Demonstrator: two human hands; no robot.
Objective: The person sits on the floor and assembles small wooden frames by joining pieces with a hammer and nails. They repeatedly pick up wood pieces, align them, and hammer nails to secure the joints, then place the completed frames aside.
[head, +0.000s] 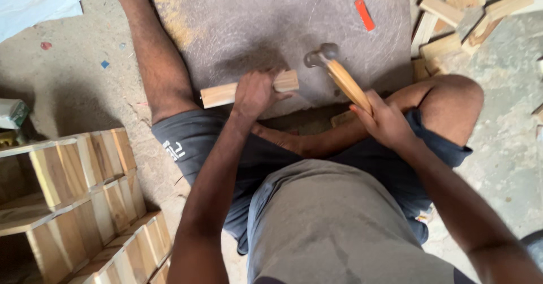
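My left hand (255, 93) grips a short pale wooden block (218, 94) that lies across a flat grey stone slab (271, 18) in front of me. My right hand (384, 120) holds a hammer (339, 75) by its wooden handle. The steel head (321, 54) hovers just right of the block's far end, above the slab. I sit on the ground with one leg stretched out to the left and the other bent under me.
Stacked wooden crates (85, 205) made of slats stand at my lower left. A heap of short wood offcuts (464, 12) lies at the upper right. A small red strip (365, 14) rests on the slab. White cloth (28, 1) lies at the top left.
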